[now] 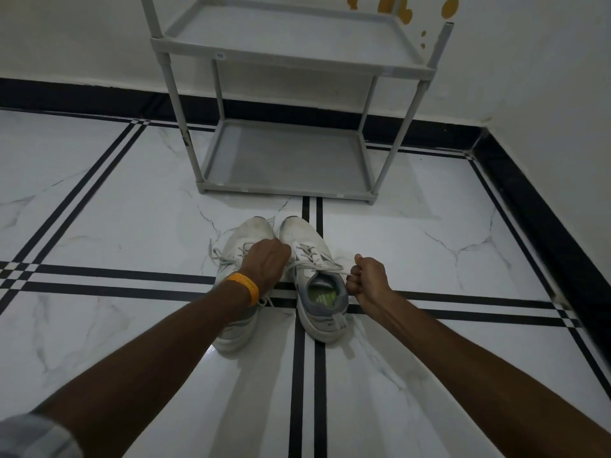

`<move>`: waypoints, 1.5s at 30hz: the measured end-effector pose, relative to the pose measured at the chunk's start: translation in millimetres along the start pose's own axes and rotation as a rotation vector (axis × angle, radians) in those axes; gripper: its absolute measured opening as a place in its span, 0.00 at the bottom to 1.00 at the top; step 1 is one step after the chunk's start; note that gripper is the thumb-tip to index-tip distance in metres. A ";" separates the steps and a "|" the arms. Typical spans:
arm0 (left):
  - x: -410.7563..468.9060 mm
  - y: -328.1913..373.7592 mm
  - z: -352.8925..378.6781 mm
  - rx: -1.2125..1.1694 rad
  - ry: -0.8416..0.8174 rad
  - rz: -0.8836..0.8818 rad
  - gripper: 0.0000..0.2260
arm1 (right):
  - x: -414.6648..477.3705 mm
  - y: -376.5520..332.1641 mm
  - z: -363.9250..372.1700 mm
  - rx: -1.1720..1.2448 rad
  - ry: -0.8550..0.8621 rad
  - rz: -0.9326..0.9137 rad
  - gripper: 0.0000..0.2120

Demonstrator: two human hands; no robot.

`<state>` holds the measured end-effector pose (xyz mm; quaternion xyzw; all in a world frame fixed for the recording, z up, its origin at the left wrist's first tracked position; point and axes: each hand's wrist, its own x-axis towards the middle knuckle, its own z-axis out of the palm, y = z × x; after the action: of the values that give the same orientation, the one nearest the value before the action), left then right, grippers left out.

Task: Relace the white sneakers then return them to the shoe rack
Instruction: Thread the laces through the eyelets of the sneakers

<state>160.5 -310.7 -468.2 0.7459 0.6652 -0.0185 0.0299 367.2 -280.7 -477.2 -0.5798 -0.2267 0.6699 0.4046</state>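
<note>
While both hands pinch lace ends, L (269, 259) & R (368, 276), sneakers (307, 246) point toes at rack (284, 190).

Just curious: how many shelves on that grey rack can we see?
2: an upper shelf near the top edge and a bottom shelf at floor level. Any above are out of frame.

A glossy white marble-look tiled floor (132, 200) crossed by paired black stripes meets plain white walls (66, 34) above a black skirting band (82, 95); orange-yellow blotches (396, 8) mark the far wall.
</note>
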 end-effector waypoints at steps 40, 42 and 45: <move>-16.7 20.3 2.5 -0.113 -0.014 0.167 0.10 | -24.4 -15.9 15.5 -1.570 -0.288 -0.769 0.11; -18.0 22.8 -0.7 -0.088 -0.010 0.185 0.09 | -26.1 -13.3 19.5 -1.737 -0.283 -0.857 0.10; -15.5 31.1 -8.8 0.027 -0.014 0.228 0.09 | -27.1 -15.2 20.8 -1.890 -0.271 -0.980 0.10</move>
<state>189.4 -329.0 -457.8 0.8168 0.5755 -0.0293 0.0265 351.5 -290.4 -444.7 -0.4246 -0.9041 0.0465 -0.0117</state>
